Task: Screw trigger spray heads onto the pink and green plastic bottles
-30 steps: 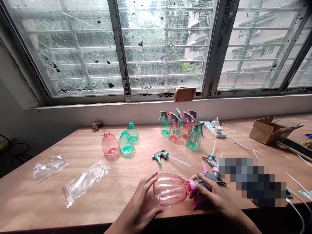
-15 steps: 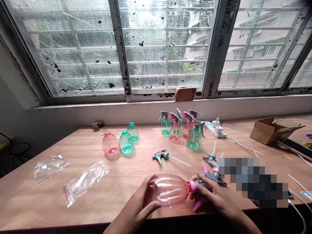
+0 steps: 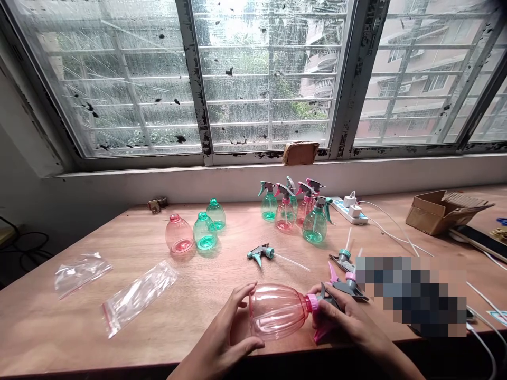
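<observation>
A clear pink bottle (image 3: 277,311) lies on its side just above the table's front edge, its neck pointing right. Around its base, my left hand (image 3: 232,330) grips with the thumb below and the fingers above. My right hand (image 3: 348,319) is closed on a grey and pink spray head (image 3: 322,330), whose pink collar sits on the bottle's neck. Part of that spray head is hidden by the fingers. Just beyond, a grey and teal spray head (image 3: 261,253) lies with its tube pointing right. More loose spray heads (image 3: 346,285) rest beside my right hand.
One pink bottle (image 3: 179,235) and two green bottles (image 3: 206,232) stand without heads. Several spray bottles with heads (image 3: 315,224) stand near the window wall. Plastic bags (image 3: 138,298) lie left; a power strip (image 3: 350,211), cables, an open carton (image 3: 443,211) and a blurred patch are right.
The pink bottle has turned a little about its long axis, and its base has dipped slightly. My left thumb has shifted slightly right and down; my right hand stays on the spray head.
</observation>
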`<action>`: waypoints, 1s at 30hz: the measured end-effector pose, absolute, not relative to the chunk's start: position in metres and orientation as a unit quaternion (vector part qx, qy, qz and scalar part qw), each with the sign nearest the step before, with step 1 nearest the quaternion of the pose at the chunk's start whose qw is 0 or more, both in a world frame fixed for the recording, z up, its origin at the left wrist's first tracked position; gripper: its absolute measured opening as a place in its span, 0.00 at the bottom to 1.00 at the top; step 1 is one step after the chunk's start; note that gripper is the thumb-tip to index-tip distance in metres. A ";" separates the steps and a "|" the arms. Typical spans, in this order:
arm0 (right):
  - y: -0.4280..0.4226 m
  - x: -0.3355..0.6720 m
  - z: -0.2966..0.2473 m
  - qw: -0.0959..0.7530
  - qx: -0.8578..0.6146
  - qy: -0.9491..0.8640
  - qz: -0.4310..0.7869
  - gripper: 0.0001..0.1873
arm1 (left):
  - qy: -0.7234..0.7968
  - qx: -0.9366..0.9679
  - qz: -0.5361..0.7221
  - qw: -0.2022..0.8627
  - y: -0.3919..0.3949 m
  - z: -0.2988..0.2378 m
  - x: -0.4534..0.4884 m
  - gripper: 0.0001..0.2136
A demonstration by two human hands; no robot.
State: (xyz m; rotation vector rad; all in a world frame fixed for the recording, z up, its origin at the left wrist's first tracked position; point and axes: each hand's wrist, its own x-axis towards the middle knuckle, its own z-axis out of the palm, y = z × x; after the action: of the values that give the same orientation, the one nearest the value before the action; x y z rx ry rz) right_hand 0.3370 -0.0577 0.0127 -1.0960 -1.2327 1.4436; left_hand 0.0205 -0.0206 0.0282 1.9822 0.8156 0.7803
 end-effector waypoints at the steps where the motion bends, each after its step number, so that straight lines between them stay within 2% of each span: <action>1: -0.057 0.337 0.013 0.457 -0.449 -0.511 0.573 0.26 | 0.327 0.791 0.301 0.421 -0.021 0.030 0.020 0.37; 6: -0.057 0.336 0.013 0.468 -0.451 -0.522 0.552 0.26 | 0.336 0.792 0.283 0.424 -0.022 0.032 0.020 0.40; 10: -0.059 0.335 0.014 0.456 -0.459 -0.523 0.555 0.26 | 0.349 0.785 0.298 0.417 -0.020 0.030 0.021 0.36; 17: -0.060 0.337 0.016 0.436 -0.439 -0.546 0.564 0.23 | 0.355 0.799 0.308 0.375 -0.017 0.028 0.021 0.33; 23: -0.062 0.337 0.011 0.431 -0.439 -0.526 0.588 0.27 | 0.343 0.776 0.335 0.410 -0.015 0.016 0.018 0.40; 30: -0.064 0.340 0.008 0.434 -0.417 -0.515 0.610 0.29 | 0.317 0.824 0.349 0.314 -0.015 0.020 0.018 0.42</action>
State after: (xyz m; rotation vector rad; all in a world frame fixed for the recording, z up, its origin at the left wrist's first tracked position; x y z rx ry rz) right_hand 0.3404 -0.0640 0.0079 -1.0392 -1.2834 1.5197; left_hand 0.0176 -0.0152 0.0196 2.1733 0.8360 0.9193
